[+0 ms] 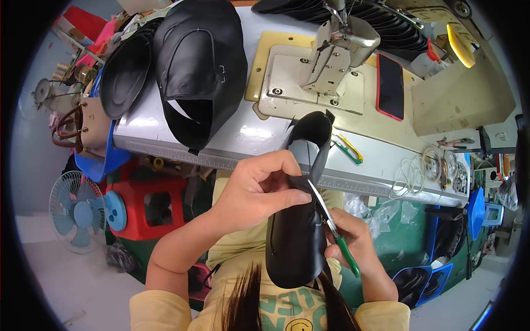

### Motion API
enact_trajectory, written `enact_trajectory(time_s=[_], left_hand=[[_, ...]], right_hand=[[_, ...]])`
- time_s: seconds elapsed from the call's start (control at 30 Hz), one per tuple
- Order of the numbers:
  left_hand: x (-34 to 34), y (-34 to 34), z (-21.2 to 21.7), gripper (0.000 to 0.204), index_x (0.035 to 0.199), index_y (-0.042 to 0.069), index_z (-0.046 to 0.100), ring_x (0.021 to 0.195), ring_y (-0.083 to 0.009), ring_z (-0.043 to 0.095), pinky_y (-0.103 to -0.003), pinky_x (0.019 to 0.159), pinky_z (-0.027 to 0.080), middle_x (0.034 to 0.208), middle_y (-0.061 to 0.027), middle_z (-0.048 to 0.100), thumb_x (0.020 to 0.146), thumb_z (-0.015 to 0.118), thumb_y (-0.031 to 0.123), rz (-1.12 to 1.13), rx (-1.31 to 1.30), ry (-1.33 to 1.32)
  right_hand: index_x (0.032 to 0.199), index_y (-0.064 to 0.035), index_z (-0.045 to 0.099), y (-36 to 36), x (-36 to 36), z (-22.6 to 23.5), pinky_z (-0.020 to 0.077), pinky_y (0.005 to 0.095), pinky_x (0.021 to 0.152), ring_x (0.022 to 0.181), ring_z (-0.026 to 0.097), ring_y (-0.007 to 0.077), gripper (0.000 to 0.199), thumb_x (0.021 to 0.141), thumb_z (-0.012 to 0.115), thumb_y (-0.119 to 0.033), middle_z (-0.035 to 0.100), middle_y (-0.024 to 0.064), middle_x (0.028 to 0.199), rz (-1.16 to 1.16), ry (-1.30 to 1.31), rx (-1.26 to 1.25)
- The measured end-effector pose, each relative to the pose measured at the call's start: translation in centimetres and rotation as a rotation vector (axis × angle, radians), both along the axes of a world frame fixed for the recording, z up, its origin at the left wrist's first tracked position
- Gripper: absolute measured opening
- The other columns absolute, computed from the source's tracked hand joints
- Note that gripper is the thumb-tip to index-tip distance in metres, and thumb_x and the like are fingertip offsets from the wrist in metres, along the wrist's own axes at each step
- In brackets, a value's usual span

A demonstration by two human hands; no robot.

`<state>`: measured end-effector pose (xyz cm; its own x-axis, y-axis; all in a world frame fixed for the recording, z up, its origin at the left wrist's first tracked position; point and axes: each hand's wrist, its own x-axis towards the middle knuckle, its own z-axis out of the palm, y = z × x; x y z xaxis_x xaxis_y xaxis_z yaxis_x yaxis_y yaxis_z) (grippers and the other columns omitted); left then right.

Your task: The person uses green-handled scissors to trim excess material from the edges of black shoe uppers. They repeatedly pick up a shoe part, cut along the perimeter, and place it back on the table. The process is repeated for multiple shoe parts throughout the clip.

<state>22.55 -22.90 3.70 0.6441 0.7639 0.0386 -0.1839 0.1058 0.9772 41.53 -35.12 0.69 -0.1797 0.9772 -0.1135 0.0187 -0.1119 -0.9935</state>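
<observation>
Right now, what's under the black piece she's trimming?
Under the black piece show the yellow shirt, hair, and the table edge near its top. The left hand pinches it; the right hand works green-handled snips. The lap beneath is covered.

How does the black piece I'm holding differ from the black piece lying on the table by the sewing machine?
The held black piece is gripped by the left hand while green-handled snips in the right hand meet its edge; the black piece on the table lies untouched. The held one looks narrower and folded, showing a grey inner side; the other is broader, rounded, with a cut-out opening. Both are black and leather-like.
</observation>
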Motion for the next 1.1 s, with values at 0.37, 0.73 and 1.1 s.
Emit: enact_trajectory(time_s=[0.37,0.73,1.1], left_hand=[[-1.1,1.6,2.5,0.020,0.081,0.000,0.054,0.066,-0.0037,0.046,-0.018,0.056,0.036,0.079,0.0000,0.052,0.070,0.071,-0.001,-0.200,0.066,0.343],[-1.2,1.5,2.0,0.019,0.082,0.001,0.055,0.064,-0.0041,0.044,-0.018,0.056,0.035,0.077,0.0008,0.051,0.070,0.070,0.000,-0.219,0.035,0.275],[-1.5,1.9,3.0,0.031,0.099,0.001,0.059,0.061,-0.0028,0.043,-0.017,0.053,0.035,0.085,0.0000,0.054,0.069,0.068,-0.003,-0.172,0.111,0.373]], right_hand=[[0.115,-0.0004,0.055,-1.0,0.1,-0.2,0.0344,0.0226,0.054,0.061,0.043,0.0109,0.072,0.061,0.077,-0.043,0.047,0.0014,0.068,-0.046,-0.052,-0.021],[0.110,0.0027,0.057,-1.4,-0.9,0.7,0.0322,0.0200,0.053,0.061,0.042,0.0063,0.074,0.060,0.074,-0.049,0.049,-0.0009,0.070,-0.074,0.175,-0.206],[0.109,-0.0024,0.059,-1.1,0.5,1.4,0.0302,0.0273,0.050,0.054,0.037,0.0148,0.063,0.058,0.079,-0.034,0.039,0.0028,0.060,-0.045,-0.314,0.046]])
